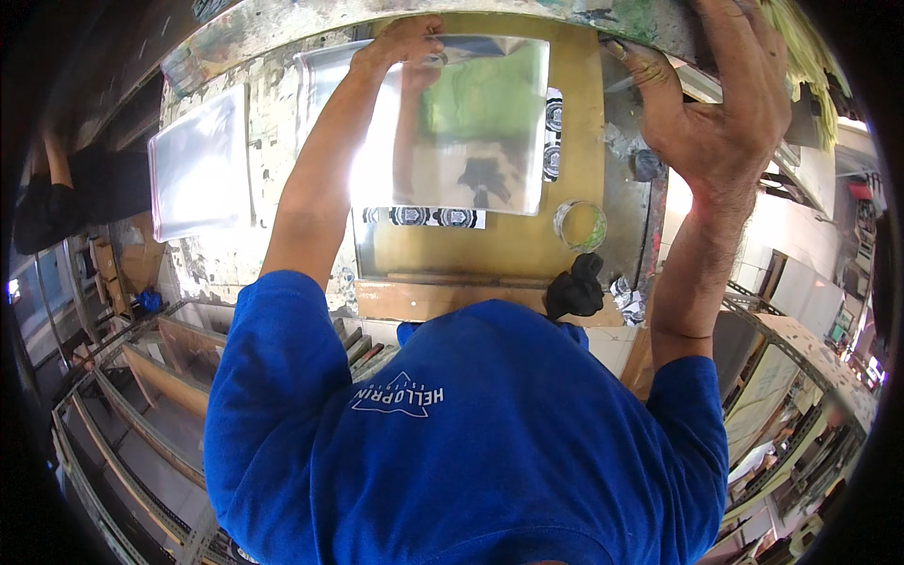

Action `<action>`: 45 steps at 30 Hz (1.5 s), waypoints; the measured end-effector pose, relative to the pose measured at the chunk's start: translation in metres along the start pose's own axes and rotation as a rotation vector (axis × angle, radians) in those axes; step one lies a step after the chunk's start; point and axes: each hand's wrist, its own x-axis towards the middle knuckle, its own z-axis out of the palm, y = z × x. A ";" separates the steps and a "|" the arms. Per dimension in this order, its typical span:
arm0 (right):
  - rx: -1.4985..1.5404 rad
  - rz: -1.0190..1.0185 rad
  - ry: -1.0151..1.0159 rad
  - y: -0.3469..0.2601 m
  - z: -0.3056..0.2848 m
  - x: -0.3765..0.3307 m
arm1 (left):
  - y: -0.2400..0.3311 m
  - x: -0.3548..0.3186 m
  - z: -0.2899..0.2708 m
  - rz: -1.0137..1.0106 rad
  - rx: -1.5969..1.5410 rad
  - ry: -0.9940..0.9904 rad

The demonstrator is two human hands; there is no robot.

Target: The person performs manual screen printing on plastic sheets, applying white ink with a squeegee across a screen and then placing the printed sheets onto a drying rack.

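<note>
Over the far edge of the desk (pixel 282 141), a person in a blue shirt (pixel 452 433) leans forward with both arms stretched out. Their left hand (pixel 407 42) pinches the far corner of a clear glossy sheet (pixel 461 132), fingers closed on it, and the sheet lies over a yellowish printing bed (pixel 527 235) in the middle of the desk. Black round prints (pixel 428 217) show along the sheet's near edge and its right edge. Their right hand (pixel 716 94) grips the paint-stained frame (pixel 395 14) raised along the desk's far side, fingers wrapped around it. Near the bed's right near corner stands a roll of clear tape (pixel 579 226), a black rag (pixel 574 287) just beside it. A stack of clear sheets (pixel 200 162) rests at the left edge.
</note>
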 end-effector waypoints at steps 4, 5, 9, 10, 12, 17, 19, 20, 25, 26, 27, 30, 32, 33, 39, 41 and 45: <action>0.016 0.004 0.014 -0.002 0.001 0.001 | 0.006 -0.002 0.002 -0.019 -0.065 0.035; 0.026 -0.004 0.026 0.000 0.003 -0.001 | 0.004 -0.002 0.003 -0.013 -0.091 0.054; 0.035 0.052 0.004 -0.005 0.000 -0.001 | 0.013 -0.007 -0.004 -0.053 0.038 -0.015; 0.043 0.059 0.007 -0.006 0.000 -0.002 | 0.019 -0.010 -0.007 -0.046 0.087 -0.022; 0.071 0.042 0.034 -0.002 0.004 -0.005 | 0.022 -0.008 -0.006 -0.016 0.140 -0.012; 0.052 0.077 -0.008 -0.007 -0.001 -0.002 | 0.019 -0.012 -0.003 0.017 0.152 0.052; 0.041 0.083 -0.010 -0.008 -0.002 -0.001 | 0.021 -0.013 -0.004 -0.005 0.143 0.033; 0.045 0.088 -0.002 -0.008 -0.001 -0.002 | 0.021 -0.013 -0.004 -0.018 0.138 0.024; 0.016 0.075 0.030 -0.008 0.001 -0.003 | 0.034 -0.018 -0.002 -0.020 0.297 0.078; 0.018 0.074 0.025 -0.008 0.000 -0.002 | 0.034 -0.018 -0.002 -0.028 0.333 0.071; 0.035 0.083 0.022 -0.008 0.000 -0.003 | 0.033 -0.020 0.000 0.009 0.361 0.145; 0.084 0.120 0.005 -0.009 0.002 -0.009 | 0.028 -0.030 0.009 0.044 0.410 0.295; 0.026 0.126 -0.042 -0.013 -0.003 -0.008 | 0.053 -0.053 0.004 -0.007 0.393 0.296; 0.015 0.127 -0.067 -0.015 -0.006 -0.008 | 0.051 -0.067 0.009 -0.020 0.095 0.403; -0.001 0.249 -0.236 -0.042 -0.026 -0.039 | 0.111 -0.217 0.012 0.740 -1.443 1.123; -0.060 0.237 -0.097 -0.063 -0.024 -0.065 | 0.142 -0.248 -0.001 0.667 -1.420 1.147; 0.018 0.339 0.001 -0.116 -0.031 -0.162 | 0.153 -0.281 0.013 0.007 -1.144 1.162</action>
